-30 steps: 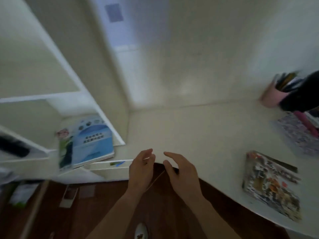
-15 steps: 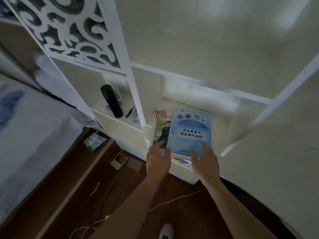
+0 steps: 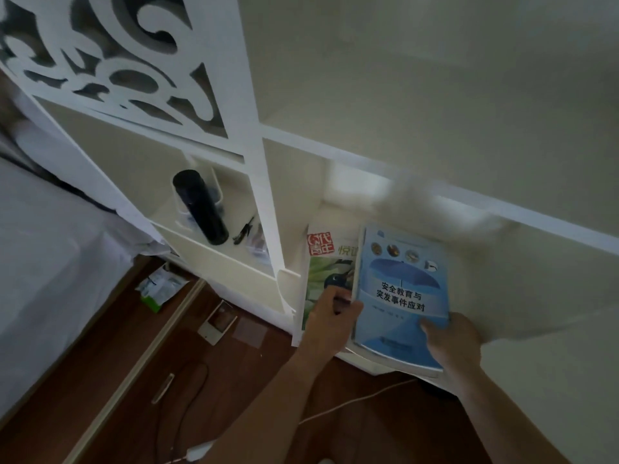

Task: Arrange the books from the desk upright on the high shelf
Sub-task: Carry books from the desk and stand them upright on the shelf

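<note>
— Since half a second back, what has changed?

— Both hands have closed in on the blue book (image 3: 400, 296). Before, they hovered at its near edge; now my left hand (image 3: 330, 318) curls at its left edge, fingertips tucked by the corner, and my right hand (image 3: 452, 339) has its thumb laid on the cover at the lower right, fingers out of sight, probably beneath. Head barely shifted.

— Where does the book lie?

— Flat, cover up, in the open shelf compartment (image 3: 485, 262), its near end jutting past the front lip. It half covers a green magazine (image 3: 326, 272), which lies flat under it to the left.

— Why hold it at both sides?

— My reading: a wide, soft-backed book sags if lifted by one corner. A hand at each long edge lets me lift it clear of the magazine and tip it onto its bottom edge without dragging the lower one along.

— How far along is the job?

— Early, I judge. Neither book stands upright yet, and whether this compartment counts as the high shelf I cannot tell.

— Anything else nearby?

— Black flask (image 3: 201, 207) in the next compartment left, beside a small dark clip (image 3: 244, 226); a carved white panel (image 3: 110, 61) above it. A white cable (image 3: 351, 401) runs across the wooden floor below
</note>
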{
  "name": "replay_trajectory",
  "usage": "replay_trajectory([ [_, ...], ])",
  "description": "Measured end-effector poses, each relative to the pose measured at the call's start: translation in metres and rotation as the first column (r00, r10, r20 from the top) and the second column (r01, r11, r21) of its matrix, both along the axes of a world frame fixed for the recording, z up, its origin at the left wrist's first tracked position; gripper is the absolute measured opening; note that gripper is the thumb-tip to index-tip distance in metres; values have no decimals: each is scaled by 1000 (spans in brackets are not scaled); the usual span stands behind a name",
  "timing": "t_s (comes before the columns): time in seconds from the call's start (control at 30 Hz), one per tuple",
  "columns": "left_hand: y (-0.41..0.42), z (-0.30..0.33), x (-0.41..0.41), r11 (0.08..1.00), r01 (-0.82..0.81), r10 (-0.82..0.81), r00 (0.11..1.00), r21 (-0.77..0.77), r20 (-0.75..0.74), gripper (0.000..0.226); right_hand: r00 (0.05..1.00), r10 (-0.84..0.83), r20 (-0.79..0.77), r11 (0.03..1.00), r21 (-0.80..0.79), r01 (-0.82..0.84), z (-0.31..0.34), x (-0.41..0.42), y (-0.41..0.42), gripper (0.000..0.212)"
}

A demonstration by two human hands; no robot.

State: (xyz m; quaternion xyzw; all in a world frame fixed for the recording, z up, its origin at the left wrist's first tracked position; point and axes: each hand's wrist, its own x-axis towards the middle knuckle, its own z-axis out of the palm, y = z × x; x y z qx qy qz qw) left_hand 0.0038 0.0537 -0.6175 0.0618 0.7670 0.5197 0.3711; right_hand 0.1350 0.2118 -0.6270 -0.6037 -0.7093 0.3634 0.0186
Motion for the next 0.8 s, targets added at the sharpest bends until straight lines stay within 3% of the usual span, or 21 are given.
replay_trajectory([
  [0.13,7,0,-4,999,38,-39,996,-21,-83,10,990,-113,-83,994,7,114,5,3,2,11],
  [0.27,0,-5,-10,992,-113,96,961,-48,-259,22,970,-200,-134,975,70,211,15,5,-1,20],
  [0.43,-9,0,-10,981,-189,168,935,-38,-313,10,971,-191,-141,975,89,204,21,6,-3,19],
  [0.6,-15,-5,-10,967,-255,253,955,9,-157,9,965,-199,-171,979,4,202,23,6,-3,26],
  [0.67,-14,-9,-11,983,-180,176,978,-23,-115,5,972,-172,-161,985,-37,169,23,6,-6,28],
  [0.73,-13,-10,-8,993,-12,-10,983,-119,-185,17,981,-126,-149,992,-49,120,21,5,-11,28],
  [0.8,-13,-4,-2,972,14,-96,937,-236,-337,18,980,-77,-182,997,-35,72,22,1,-17,27],
])
